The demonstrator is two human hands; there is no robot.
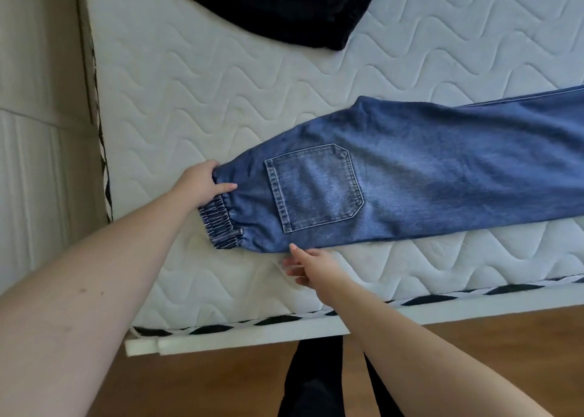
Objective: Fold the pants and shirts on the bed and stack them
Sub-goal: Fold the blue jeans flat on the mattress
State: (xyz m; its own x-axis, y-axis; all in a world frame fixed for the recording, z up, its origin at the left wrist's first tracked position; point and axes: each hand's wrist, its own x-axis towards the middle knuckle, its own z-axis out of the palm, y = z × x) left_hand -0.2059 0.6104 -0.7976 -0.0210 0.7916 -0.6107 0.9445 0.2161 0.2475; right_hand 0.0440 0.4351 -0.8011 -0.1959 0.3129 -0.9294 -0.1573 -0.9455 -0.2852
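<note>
The blue jeans (410, 176) lay flat on the bed (189, 94), folded lengthwise with a back pocket (314, 187) facing up. The left hand (202, 182) gripped the elastic waistband (221, 222), thumb on top. The right hand (308, 266) rested just beside the jeans' near edge, fingers loose and holding nothing, one fingertip touching the denim. Beyond the jeans lay a dark garment (284, 5).

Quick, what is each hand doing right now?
Left hand: grips the elastic waistband of the blue jeans.
Right hand: open, fingers relaxed, one fingertip at the jeans' near edge, holding nothing.
</note>
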